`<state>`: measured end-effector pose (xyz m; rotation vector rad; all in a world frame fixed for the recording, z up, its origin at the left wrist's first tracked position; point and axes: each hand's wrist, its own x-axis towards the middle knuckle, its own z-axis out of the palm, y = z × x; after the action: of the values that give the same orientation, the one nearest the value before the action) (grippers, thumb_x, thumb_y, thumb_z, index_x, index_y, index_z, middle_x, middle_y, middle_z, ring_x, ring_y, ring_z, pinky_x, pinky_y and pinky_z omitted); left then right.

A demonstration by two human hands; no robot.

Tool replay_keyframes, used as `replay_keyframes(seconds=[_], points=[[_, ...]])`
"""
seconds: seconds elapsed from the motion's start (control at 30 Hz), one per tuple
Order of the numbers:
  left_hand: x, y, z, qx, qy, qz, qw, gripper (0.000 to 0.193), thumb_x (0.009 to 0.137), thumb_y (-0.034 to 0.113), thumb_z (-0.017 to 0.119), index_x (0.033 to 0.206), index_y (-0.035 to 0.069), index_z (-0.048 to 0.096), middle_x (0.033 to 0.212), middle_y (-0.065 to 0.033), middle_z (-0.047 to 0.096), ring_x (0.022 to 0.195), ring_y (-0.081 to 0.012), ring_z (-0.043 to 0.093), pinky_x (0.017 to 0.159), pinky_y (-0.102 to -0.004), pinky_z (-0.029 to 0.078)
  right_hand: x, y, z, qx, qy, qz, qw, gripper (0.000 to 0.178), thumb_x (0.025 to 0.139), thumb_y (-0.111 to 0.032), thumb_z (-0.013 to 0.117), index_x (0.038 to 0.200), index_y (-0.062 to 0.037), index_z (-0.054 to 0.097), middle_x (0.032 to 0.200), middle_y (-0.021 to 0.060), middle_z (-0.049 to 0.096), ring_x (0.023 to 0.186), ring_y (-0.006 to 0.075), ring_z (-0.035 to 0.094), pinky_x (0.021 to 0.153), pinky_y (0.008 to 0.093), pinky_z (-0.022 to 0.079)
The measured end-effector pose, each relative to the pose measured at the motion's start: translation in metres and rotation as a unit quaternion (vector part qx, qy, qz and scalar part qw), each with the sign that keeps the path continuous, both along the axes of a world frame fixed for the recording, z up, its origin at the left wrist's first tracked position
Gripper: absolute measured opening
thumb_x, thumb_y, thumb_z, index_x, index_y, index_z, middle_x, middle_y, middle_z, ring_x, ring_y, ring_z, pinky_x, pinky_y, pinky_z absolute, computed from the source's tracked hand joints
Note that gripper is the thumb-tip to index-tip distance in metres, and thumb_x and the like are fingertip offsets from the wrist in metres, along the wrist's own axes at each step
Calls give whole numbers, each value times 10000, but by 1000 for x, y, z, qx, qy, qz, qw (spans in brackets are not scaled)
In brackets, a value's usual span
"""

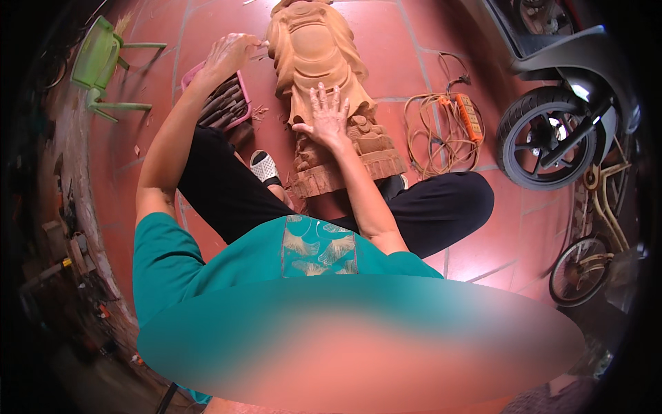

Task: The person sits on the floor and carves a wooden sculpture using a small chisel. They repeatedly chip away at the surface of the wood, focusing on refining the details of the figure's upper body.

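A carved wooden statue (314, 52) with a bare round belly and draped robe lies on the floor before me, its carved base (348, 165) toward me. The top of the statue runs out of the picture. My right hand (327, 121) rests flat on its lower robe, fingers spread, holding nothing. Left of the statue, my left hand (234, 54) is raised with its fingers bent together; anything inside it is too small or hidden to make out. Below that hand sits a pink basket (247, 107) filled with dark, slender carving tools (224, 103).
Right of the statue lies a coiled cable (420, 148) with an orange power strip (469, 117). A motorbike wheel (548, 138) and a bicycle (586, 265) stand farther right. A green chair (96, 55) is at the far left. Wood chips (259, 112) dot the red tile floor (386, 41).
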<state>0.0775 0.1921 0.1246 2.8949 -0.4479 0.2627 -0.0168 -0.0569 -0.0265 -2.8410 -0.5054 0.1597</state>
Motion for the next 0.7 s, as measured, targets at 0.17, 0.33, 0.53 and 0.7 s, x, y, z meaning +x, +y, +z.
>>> replay_keyframes(seconds=[0.17, 0.33, 0.53, 0.7], points=[[-3, 12, 12, 0, -30, 1, 1000, 246, 879, 168, 540, 1040, 85, 707, 939, -191, 682, 893, -383, 651, 775, -477, 523, 25, -25, -22, 103, -14, -9, 995, 955, 841, -730, 440, 1552, -180, 117, 1624, 49, 27, 1479, 354, 29, 1166, 570, 40], [-10, 29, 26, -2, -22, 73, 997, 263, 871, 163, 552, 1077, 111, 706, 975, -183, 685, 925, -373, 653, 824, -477, 515, 52, -47, -4, 93, 63, -201, 973, 735, 922, -601, 440, 1484, -138, 341, 1562, 147, 259, 1439, 364, 207, 1169, 530, 117], [-22, 28, 37, -5, -23, 104, 994, 271, 854, 146, 577, 1092, 142, 708, 1046, -158, 685, 981, -352, 647, 869, -472, 507, 54, -120, -45, 177, 3, -319, 931, 489, 958, -409, 490, 1247, -23, 575, 1269, 224, 576, 1192, 373, 533, 972, 500, 417], [-13, 21, 34, -26, -6, 88, 996, 330, 835, 70, 591, 1151, 123, 671, 1110, -135, 673, 1072, -326, 616, 927, -436, 482, 54, -103, -65, 296, -41, -166, 940, 486, 965, -403, 488, 1196, 12, 596, 1176, 239, 613, 1136, 380, 564, 964, 448, 444]])
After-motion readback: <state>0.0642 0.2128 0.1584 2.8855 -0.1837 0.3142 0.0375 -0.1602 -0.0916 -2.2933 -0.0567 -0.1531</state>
